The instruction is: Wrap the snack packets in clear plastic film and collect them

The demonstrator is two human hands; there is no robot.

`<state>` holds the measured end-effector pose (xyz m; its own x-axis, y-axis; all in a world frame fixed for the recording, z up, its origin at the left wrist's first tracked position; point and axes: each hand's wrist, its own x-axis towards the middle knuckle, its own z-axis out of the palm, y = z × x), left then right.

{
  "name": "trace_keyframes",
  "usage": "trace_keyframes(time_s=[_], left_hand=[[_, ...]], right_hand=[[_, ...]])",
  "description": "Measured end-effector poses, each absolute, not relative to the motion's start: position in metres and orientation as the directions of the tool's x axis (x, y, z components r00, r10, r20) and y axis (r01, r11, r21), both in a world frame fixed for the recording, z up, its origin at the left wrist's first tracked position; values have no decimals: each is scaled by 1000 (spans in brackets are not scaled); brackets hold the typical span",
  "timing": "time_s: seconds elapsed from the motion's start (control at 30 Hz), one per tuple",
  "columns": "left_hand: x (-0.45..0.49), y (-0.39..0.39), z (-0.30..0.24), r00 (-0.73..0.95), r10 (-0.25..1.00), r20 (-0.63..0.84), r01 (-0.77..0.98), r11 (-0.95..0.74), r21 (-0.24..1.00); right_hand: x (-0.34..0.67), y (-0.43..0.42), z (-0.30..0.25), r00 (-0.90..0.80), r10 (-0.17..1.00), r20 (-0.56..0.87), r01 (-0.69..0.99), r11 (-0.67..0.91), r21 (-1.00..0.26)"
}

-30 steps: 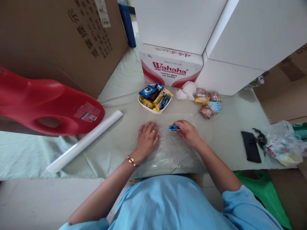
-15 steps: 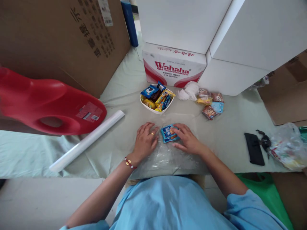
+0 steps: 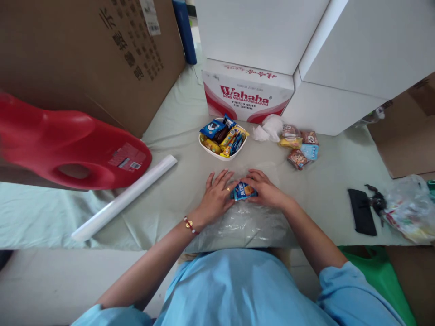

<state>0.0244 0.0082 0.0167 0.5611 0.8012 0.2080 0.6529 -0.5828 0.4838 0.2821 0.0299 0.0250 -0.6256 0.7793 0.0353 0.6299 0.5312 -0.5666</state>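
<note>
A small blue snack packet [image 3: 244, 191] lies between my hands on a sheet of clear plastic film [image 3: 251, 226]. My right hand [image 3: 267, 190] curls its fingers and thumb round the packet's right end. With its fingers spread, my left hand [image 3: 219, 192] rests against the packet's left edge; the thumb side touches it. A second blue packet appears to lie under the first, mostly hidden. Beyond my hands stands a white bowl [image 3: 217, 156] filled with blue, yellow and brown wrapped snacks [image 3: 229, 138].
Right of the bowl lie crumpled white plastic [image 3: 272, 128] and several snack packets [image 3: 298, 159]. A film roll [image 3: 125, 197] and red jug [image 3: 84, 149] are left. A Wahaha box [image 3: 248, 97] stands behind. A phone [image 3: 362, 212], keys [image 3: 376, 201] and plastic bag [image 3: 409, 208] sit right.
My left hand has moved right and come against the blue packet. My right hand has closed round its right end, and the packet has shifted slightly right.
</note>
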Motion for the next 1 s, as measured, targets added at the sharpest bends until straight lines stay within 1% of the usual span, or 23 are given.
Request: trace_keyframes(time_s=[0.07,0.13,0.17,0.23,0.3,0.33,0.4,0.47,0.53,0.57,0.6,0.7,0.73,0.8,0.87,0.9,0.97,1.0], left_hand=[[8,-1,20,569,780,261,610,-613,502],[-16,-14,23,624,726,287,528,-663,530],[-29,-21,24,665,691,284,477,-685,550],[-56,-37,25,726,646,235,422,-689,589],[-77,-52,21,763,627,156,432,-674,599],[-83,-59,17,777,616,126,440,-676,591],[-88,-67,7,775,624,99,465,-669,579],[-85,-67,-1,741,658,135,469,-651,597],[-80,-60,-1,693,700,172,458,-611,646],[-77,-54,2,673,722,161,459,-579,674],[-75,-47,9,652,748,125,475,-531,701],[-68,-16,33,562,824,-65,585,-341,736],[-64,-3,40,535,838,-102,609,-300,734],[-55,24,48,494,863,-103,628,-272,729],[-44,49,48,444,889,-108,661,-244,709],[-38,59,45,409,903,-130,703,-221,676],[-28,74,38,350,923,-158,776,-192,601],[-25,78,35,325,932,-157,800,-183,572]], right_hand=[[288,16,37,-589,804,80,648,529,-547],[300,-6,52,-578,807,121,634,537,-557],[308,-20,58,-594,796,118,613,542,-575],[323,-54,62,-654,754,58,571,543,-615],[334,-90,52,-684,730,-6,575,534,-619],[338,-106,43,-674,738,-17,595,529,-604],[340,-128,21,-608,793,36,632,511,-583],[339,-135,5,-538,834,121,633,495,-596],[339,-128,2,-517,841,159,596,487,-638],[339,-121,7,-520,842,146,578,472,-666],[340,-112,14,-523,845,112,567,443,-694],[347,-77,40,-486,874,-5,576,316,-754],[349,-64,47,-457,889,-29,587,277,-761],[353,-36,54,-391,919,-52,611,218,-761],[355,-8,52,-323,943,-81,656,161,-738],[354,4,49,-296,949,-104,686,136,-715],[353,23,41,-243,957,-157,772,93,-629],[352,28,37,-215,960,-182,824,78,-561]])
